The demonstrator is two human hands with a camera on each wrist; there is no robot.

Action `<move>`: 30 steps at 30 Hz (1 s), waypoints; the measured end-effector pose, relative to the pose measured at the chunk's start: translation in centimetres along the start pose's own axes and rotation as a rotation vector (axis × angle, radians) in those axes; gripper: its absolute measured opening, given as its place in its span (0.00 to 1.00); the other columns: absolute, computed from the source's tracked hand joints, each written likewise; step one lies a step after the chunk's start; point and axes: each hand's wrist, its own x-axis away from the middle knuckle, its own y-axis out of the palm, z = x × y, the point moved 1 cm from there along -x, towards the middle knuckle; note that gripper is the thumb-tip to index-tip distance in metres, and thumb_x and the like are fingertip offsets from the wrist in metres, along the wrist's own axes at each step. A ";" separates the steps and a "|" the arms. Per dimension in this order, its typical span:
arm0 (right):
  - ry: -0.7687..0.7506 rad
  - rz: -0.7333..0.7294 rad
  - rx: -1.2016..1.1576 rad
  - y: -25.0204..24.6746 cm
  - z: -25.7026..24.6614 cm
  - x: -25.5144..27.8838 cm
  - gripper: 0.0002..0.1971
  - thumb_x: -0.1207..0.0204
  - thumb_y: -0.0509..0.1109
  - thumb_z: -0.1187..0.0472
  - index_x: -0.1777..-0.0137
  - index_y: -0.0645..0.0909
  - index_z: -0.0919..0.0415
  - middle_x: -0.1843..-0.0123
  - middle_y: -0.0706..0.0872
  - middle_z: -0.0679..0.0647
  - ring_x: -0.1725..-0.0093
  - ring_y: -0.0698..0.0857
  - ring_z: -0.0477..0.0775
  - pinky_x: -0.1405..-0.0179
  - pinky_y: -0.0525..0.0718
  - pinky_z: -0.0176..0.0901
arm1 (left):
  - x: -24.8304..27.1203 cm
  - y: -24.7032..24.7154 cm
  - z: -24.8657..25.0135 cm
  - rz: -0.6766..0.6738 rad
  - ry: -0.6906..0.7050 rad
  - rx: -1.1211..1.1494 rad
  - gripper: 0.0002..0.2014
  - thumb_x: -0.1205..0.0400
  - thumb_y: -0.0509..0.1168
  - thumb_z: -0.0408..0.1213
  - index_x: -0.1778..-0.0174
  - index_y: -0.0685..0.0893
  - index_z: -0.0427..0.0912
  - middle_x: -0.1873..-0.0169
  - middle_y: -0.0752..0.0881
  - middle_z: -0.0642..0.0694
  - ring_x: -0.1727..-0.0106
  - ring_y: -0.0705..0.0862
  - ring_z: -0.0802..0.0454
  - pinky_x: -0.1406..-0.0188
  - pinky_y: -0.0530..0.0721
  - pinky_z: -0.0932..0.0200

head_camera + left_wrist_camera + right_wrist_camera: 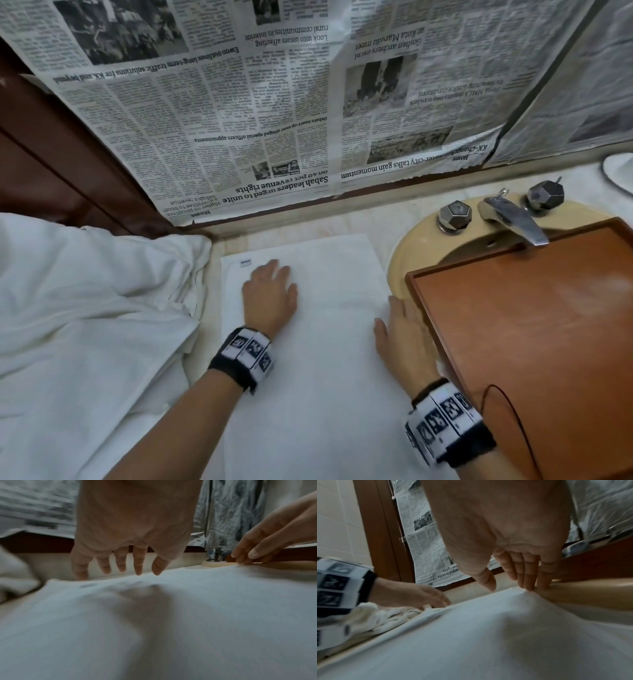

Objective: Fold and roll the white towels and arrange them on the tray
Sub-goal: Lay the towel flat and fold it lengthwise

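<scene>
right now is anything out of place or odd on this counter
Yes: the wooden tray sits across the sink basin, its far edge under the faucet, an odd perch. A thin black cord loops over its near corner. The flat towel under both open hands looks straight; rumpled white linen lies left.

both flat hands, left hand [270,298] and right hand [399,337], press white towel [318,377]

Upside-down headlines run across the newspaper [260,113] taped to the wall at twelve o'clock: "Sabah leaders urged to unite on 40 pct revenue rights" at its lower edge, "Debate heats up over alleged special officers appointments" above, "Goshen archers excel at Kota Marudu meet" toward one o'clock. The towel's small label [245,262] is too blurred to read.
</scene>
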 end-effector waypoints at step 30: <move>-0.002 -0.002 0.150 0.1 1.7 -0.6 0.11 0.38 0.84 0.67 0.64 0.83 0.61 0.68 0.84 0.53 0.71 0.84 0.54 0.80 0.73 0.41 | -7.6 4.1 10.8 -0.113 0.273 0.343 0.08 0.18 0.69 0.33 0.46 0.91 0.43 0.51 0.88 0.45 0.46 0.85 0.45 0.42 0.80 0.52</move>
